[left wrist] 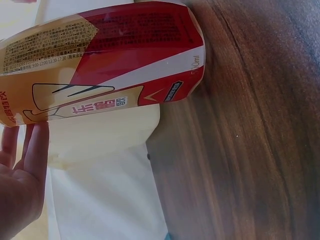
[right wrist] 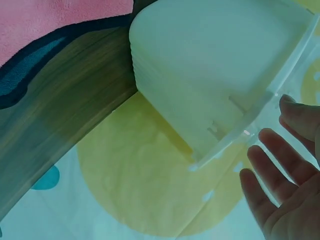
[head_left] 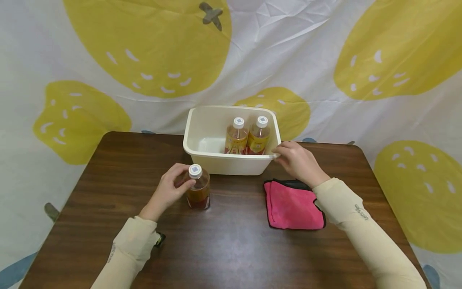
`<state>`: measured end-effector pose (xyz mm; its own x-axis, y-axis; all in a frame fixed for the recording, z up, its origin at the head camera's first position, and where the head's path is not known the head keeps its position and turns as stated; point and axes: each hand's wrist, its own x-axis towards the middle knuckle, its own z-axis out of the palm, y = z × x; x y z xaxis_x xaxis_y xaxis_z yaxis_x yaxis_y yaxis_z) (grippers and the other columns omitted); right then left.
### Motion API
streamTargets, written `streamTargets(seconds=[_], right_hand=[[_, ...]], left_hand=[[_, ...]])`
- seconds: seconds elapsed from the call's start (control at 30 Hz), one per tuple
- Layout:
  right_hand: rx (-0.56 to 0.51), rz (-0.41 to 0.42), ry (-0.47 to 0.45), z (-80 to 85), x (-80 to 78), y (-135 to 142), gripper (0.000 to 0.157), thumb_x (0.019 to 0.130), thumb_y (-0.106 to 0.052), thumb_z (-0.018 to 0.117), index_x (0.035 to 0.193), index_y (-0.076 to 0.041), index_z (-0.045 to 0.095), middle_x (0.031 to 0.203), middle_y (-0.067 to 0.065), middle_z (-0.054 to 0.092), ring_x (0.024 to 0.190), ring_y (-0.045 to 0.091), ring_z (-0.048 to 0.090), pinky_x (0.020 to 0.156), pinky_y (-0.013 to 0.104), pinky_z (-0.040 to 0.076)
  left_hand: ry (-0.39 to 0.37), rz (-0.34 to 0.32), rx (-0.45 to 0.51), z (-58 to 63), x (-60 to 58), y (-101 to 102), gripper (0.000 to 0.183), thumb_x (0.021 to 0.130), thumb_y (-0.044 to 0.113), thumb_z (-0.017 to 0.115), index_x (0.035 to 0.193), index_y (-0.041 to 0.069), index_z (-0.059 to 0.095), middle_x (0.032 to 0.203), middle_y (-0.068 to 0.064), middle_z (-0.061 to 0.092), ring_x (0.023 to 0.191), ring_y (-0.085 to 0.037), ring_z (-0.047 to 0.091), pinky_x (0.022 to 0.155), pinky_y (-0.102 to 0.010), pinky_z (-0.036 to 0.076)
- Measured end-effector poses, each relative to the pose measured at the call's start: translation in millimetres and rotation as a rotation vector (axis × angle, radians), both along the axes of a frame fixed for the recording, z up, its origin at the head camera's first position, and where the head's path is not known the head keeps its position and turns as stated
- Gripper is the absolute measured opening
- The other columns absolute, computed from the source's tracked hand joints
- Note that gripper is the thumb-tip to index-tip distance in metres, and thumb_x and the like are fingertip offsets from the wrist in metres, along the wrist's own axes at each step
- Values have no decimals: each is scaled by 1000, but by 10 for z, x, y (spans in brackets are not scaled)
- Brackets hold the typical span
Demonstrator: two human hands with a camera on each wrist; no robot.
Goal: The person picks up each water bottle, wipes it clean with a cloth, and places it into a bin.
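My left hand [head_left: 173,184] grips a bottle of amber drink [head_left: 198,194] by its upper part, thumb and fingers on either side below the white cap. The bottle is upright in front of the bin, at its left. In the left wrist view its red and gold label [left wrist: 125,55] fills the upper part, with the fingers [left wrist: 37,150] beside it. My right hand [head_left: 297,160] holds the cream plastic bin [head_left: 234,164] at its front right corner, fingertips at the rim. Inside the bin, two similar bottles, one left [head_left: 236,138] and one right [head_left: 258,138], stand side by side toward the right.
A folded pink cloth [head_left: 294,206] with dark edging lies on the brown wooden table [head_left: 231,249], below the right hand. Behind the table hangs a white curtain [head_left: 288,52] printed with yellow fruit. The bin stands near the table's back edge.
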<state>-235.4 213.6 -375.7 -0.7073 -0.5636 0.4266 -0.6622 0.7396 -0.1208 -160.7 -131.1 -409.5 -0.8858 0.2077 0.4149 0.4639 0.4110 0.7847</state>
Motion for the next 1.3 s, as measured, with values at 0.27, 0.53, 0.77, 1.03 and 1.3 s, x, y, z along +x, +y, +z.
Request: streamTargets(seconds=[0.27, 0.53, 0.77, 1.03, 1.3], right_hand=[[28, 7, -11, -24, -100, -57, 15, 73, -7, 74, 87, -8, 71, 84, 6, 67, 76, 23, 62, 62, 39, 50], [28, -35, -46, -29, -114, -71, 7, 74, -10, 73, 81, -11, 72, 80, 2, 65, 72, 20, 61, 60, 37, 48], [59, -105, -67, -36, -107, -82, 6, 74, -14, 73, 80, -13, 73, 77, 0, 61, 65, 17, 59, 53, 35, 46], [81, -141, -99, -11, -93, -98, 6, 74, -15, 74, 80, -15, 73, 76, -2, 63, 64, 18, 59, 52, 35, 45], [86, -154, -112, 0, -81, -113, 6, 75, -15, 73, 81, -14, 73, 78, -1, 64, 66, 18, 60, 54, 37, 46]], left_hand=[[5, 0, -12, -174, -89, -47, 29, 73, -6, 69, 100, -7, 60, 98, -17, 58, 91, -18, 51, 79, -41, 50], [-3, -42, -30, -282, -183, -123, 30, 75, 3, 71, 103, 0, 61, 101, -10, 60, 94, -14, 53, 80, -37, 50], [-6, -62, -70, -227, -213, -139, 30, 73, 4, 74, 100, 1, 62, 98, -10, 61, 90, -15, 54, 74, -37, 52], [66, -59, -126, -187, -250, -121, 28, 72, 8, 74, 97, 2, 63, 96, -9, 62, 88, -17, 56, 75, -42, 49], [104, -41, -154, -142, -251, -135, 28, 71, 8, 75, 96, 2, 64, 93, -8, 64, 83, -22, 59, 72, -36, 50]])
